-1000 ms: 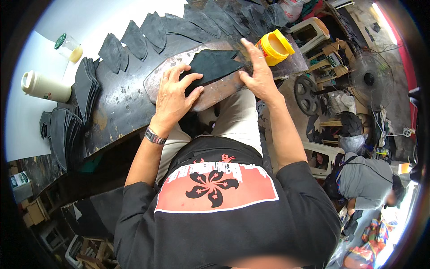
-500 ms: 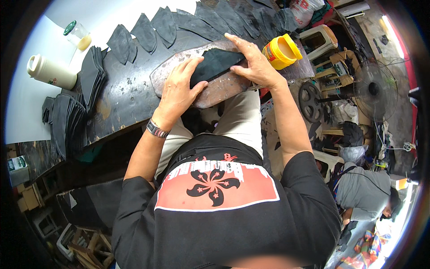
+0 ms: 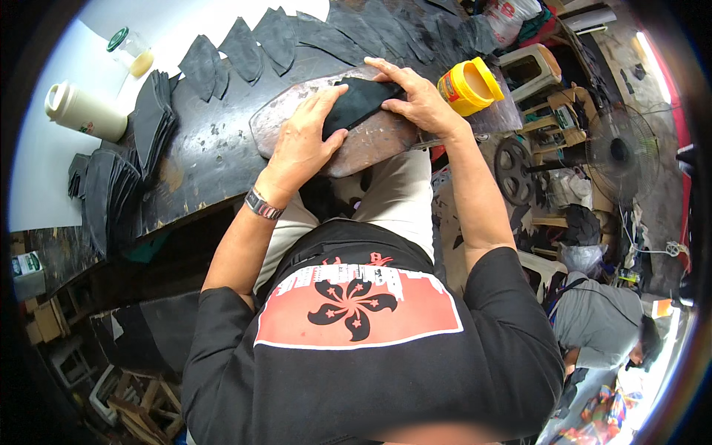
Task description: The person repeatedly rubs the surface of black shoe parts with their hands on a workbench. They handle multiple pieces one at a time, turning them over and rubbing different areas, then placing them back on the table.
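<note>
A black leather-like piece (image 3: 359, 104) with a pointed outline rests on a worn brown board (image 3: 382, 144) at the table's near edge. My left hand (image 3: 308, 133) grips its left end, thumb on the near side and fingers on the far side. At the other end, my right hand (image 3: 417, 100) pinches the piece between thumb and fingers. The piece looks slightly bent between the two hands. What lies under it is hidden.
Similar black pieces (image 3: 274, 41) lie in a row along the table's far side, with stacks (image 3: 153, 115) at left. A cream tumbler (image 3: 85, 111), a glass jar (image 3: 130, 52) and a yellow tub (image 3: 469, 87) stand around. A fan (image 3: 619, 148) and another person (image 3: 599, 319) are at right.
My left hand has shifted slightly right, nearer my right hand, along with its end of the black piece. The right hand's fingers have curled in a little.
</note>
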`<state>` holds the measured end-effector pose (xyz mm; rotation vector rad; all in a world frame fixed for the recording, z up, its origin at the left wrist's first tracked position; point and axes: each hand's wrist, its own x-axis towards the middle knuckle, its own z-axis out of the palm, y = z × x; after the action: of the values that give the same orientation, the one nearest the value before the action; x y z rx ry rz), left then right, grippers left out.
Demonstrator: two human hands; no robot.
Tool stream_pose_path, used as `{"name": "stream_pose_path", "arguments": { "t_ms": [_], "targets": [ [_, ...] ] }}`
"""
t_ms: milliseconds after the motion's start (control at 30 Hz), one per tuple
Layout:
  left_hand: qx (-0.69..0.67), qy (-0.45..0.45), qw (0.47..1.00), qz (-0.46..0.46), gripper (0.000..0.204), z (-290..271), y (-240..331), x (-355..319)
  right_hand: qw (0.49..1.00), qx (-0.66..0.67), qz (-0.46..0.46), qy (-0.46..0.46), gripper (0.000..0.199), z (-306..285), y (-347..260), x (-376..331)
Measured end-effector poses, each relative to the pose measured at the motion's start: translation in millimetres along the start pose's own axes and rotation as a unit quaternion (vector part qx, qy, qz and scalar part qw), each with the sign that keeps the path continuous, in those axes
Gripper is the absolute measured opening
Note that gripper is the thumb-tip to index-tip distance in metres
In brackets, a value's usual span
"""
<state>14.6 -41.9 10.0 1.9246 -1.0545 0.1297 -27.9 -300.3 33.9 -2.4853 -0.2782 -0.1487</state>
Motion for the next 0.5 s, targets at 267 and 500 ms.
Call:
{"name": "stream_pose_path", "arguments": {
  "t_ms": [267,500],
  "targets": [
    [0.008,0.015,0.999,-0.044,0.074,3,4,-2,0.969,-0.153,-0.005,0.192,0.058,-10,-15,-39],
    [-0.055,0.028,0.998,-0.034,0.041,-18,-16,-5,0.895,-0.265,0.311,0.177,0.056,-62,-6,-71]
  ]
}}
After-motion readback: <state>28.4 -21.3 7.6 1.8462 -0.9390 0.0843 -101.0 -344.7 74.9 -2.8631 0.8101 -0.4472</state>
